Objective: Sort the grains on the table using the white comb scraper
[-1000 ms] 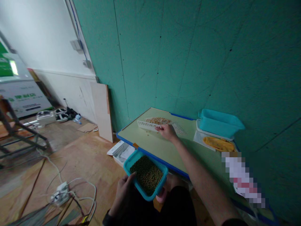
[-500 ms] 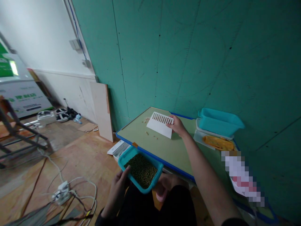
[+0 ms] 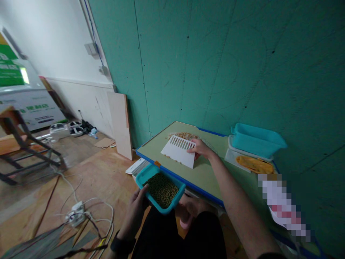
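Note:
My left hand [image 3: 134,210] grips the near-left rim of a teal tray [image 3: 146,174] filled with green beans, held just below the front edge of the table [image 3: 172,172]. My right hand [image 3: 201,148] holds a white slotted basket [image 3: 178,151] by its right end, tipped on its side so its flat bottom faces me. The basket rests on the pale green tabletop. A pile of tan beans [image 3: 184,135] lies behind it near the wall.
A teal bin [image 3: 257,140] stacked on white trays stands at the table's right, with a yellow cloth [image 3: 252,164] in front. A wooden board [image 3: 120,124] leans on the green wall. Cables and a power strip [image 3: 76,213] lie on the wooden floor at left.
My right hand tipped the white basket from lying flat with beans in it onto its side and drew it toward me. The teal tray moved up closer to the table's edge.

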The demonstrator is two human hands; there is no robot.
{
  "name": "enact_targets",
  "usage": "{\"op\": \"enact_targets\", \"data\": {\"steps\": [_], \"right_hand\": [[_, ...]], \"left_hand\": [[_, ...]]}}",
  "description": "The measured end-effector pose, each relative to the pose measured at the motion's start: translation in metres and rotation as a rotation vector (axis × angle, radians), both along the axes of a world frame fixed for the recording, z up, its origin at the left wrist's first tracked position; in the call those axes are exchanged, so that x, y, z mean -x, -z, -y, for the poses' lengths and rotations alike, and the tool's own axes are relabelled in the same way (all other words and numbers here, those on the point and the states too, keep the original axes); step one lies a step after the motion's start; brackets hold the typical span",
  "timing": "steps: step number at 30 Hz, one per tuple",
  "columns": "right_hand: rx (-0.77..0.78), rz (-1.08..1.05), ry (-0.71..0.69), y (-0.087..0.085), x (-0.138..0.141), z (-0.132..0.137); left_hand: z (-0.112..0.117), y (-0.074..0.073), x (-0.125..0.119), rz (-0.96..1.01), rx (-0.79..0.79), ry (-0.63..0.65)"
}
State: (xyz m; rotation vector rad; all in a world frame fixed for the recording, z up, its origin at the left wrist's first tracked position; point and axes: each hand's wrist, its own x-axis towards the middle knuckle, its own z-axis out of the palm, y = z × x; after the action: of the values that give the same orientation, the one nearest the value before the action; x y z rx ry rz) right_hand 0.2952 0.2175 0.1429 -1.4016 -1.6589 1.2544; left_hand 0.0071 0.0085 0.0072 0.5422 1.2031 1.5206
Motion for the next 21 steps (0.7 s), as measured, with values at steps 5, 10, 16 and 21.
{"op": "enact_targets", "data": {"steps": [5, 10, 16, 21], "right_hand": [[0.150, -0.001, -0.192, 0.004, 0.020, 0.010], [0.231, -0.064, -0.329, 0.009, 0.027, 0.016], [0.116, -0.264, -0.154, 0.005, 0.022, 0.009], [-0.244, -0.234, 0.302, 0.011, 0.024, -0.006]], "left_hand": [[-0.010, -0.003, 0.008, 0.011, 0.001, 0.010], [-0.015, -0.008, 0.016, -0.006, 0.010, -0.004], [-0.013, -0.009, 0.021, -0.032, 0.012, 0.000], [-0.003, -0.008, 0.028, -0.056, 0.005, -0.014]]}}
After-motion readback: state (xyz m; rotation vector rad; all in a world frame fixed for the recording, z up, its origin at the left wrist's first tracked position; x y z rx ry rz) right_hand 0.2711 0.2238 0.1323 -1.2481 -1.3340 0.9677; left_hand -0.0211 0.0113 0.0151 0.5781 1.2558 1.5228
